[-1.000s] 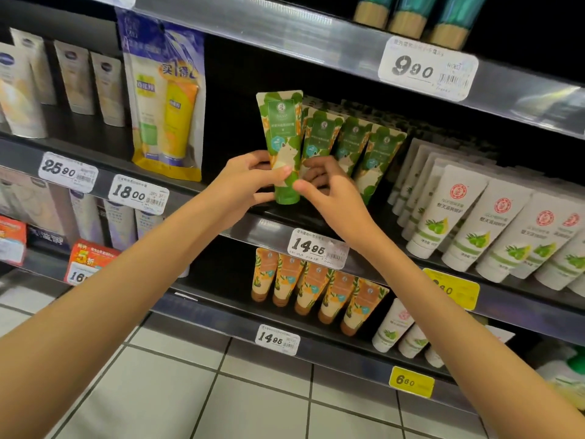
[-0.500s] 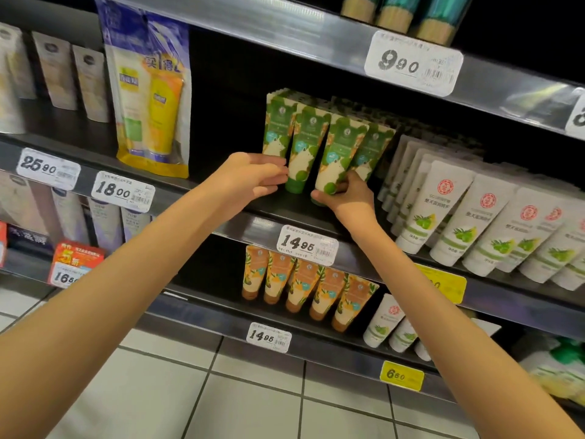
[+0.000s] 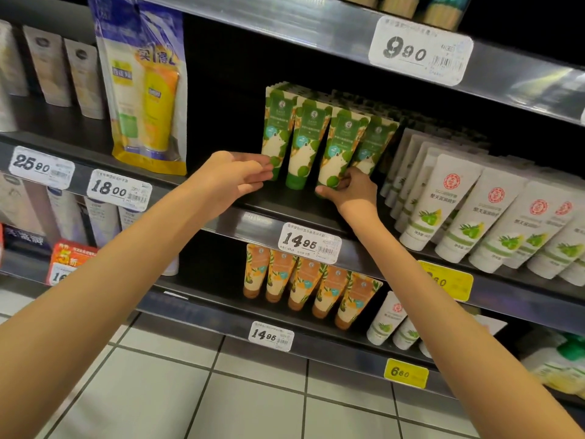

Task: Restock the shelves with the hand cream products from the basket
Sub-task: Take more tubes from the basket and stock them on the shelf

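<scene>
We see a dark store shelf (image 3: 285, 217) running across the view, with another shelf above and more below, each edged with price tags. Toward the right end of the middle shelf stand rows of white tubes (image 3: 449, 201) with green fruit pictures. At its left end hangs a large blue and yellow pack (image 3: 145, 90). Below, near the front edge of the lower shelf, stands a row of orange tubes (image 3: 310, 289).

In the middle of the shelf, set back from its front edge, four green hand cream tubes (image 3: 305, 144) stand cap-down in a front row, leaning slightly, with more rows behind them.

Our left hand (image 3: 234, 179) is loosely open, fingers extended, the fingertips touching the lower part of the leftmost tube (image 3: 277, 131); it grips nothing. Our right hand (image 3: 351, 191) is curled around the base of the third tube (image 3: 337, 150), thumb below and fingers behind it.

A white tag (image 3: 309, 243) reading 14.95 sits on the shelf's front edge beneath.
</scene>
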A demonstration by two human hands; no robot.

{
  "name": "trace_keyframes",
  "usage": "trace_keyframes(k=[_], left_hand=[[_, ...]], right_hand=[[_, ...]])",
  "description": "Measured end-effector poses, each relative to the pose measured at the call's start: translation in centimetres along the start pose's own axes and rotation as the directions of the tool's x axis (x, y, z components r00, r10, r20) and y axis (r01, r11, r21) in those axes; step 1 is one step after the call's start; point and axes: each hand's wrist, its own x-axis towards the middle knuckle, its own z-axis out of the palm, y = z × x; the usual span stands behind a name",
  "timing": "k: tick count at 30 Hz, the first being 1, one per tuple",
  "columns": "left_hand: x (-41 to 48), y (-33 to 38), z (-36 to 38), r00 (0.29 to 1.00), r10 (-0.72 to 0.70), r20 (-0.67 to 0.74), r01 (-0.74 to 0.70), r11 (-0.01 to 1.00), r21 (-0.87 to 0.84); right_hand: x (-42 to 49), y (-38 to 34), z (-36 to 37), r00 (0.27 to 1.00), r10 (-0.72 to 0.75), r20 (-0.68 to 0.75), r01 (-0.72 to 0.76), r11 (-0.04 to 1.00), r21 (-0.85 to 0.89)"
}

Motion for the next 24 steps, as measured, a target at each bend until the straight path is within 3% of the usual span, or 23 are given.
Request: trace_keyframes(k=[4, 6, 10, 12, 14, 16, 18, 21, 24], left_hand=[[-0.3, 0.1, -0.1, 1.0, -0.006, 0.001, 0.006, 1.0, 0.024], [-0.9, 0.2, -0.3, 1.0, -0.011, 0.004, 0.011, 0.999, 0.045], [-3.6, 1.1, -2.5, 0.999, 0.042, 0.026, -0.046, 0.985, 0.166], [-6.7, 1.7, -5.3, 0.996, 0.087, -0.007, -0.083, 0.969, 0.231], [-11.3, 2.1, -8.9, 0.988, 0.124, -0.09, -0.095, 0.956, 0.278], [-17.2, 1.5, -13.0, 0.965, 0.107, -0.241, -0.018, 0.938, 0.345], [-23.4, 0.1, -17.1, 0.901, 0.042, -0.433, 0.155, 0.899, 0.41], [-32.5, -3.3, -23.2, 0.723, -0.111, -0.682, 0.478, 0.792, 0.379], [-39.4, -7.9, -27.5, 0.53, -0.262, -0.807, 0.699, 0.674, 0.24]], right_hand=[[-0.2, -0.3, 0.1, 0.998, 0.051, -0.021, -0.051, 0.998, -0.024], [-0.8, -0.8, 0.0, 0.993, 0.063, -0.104, -0.068, 0.997, -0.043], [-3.7, -3.8, 0.2, 0.929, -0.14, -0.343, 0.185, 0.977, 0.103], [-6.3, -6.3, 1.4, 0.918, -0.292, -0.268, 0.353, 0.91, 0.217], [-9.8, -9.1, 3.6, 0.882, -0.467, -0.06, 0.459, 0.825, 0.33], [-13.9, -12.0, 6.9, 0.768, -0.588, 0.254, 0.441, 0.773, 0.456], [-18.2, -14.5, 10.6, 0.579, -0.636, 0.511, 0.354, 0.76, 0.545], [-24.7, -17.6, 16.2, 0.333, -0.624, 0.707, 0.252, 0.781, 0.572], [-29.8, -19.3, 21.3, 0.132, -0.561, 0.817, 0.233, 0.819, 0.525]])
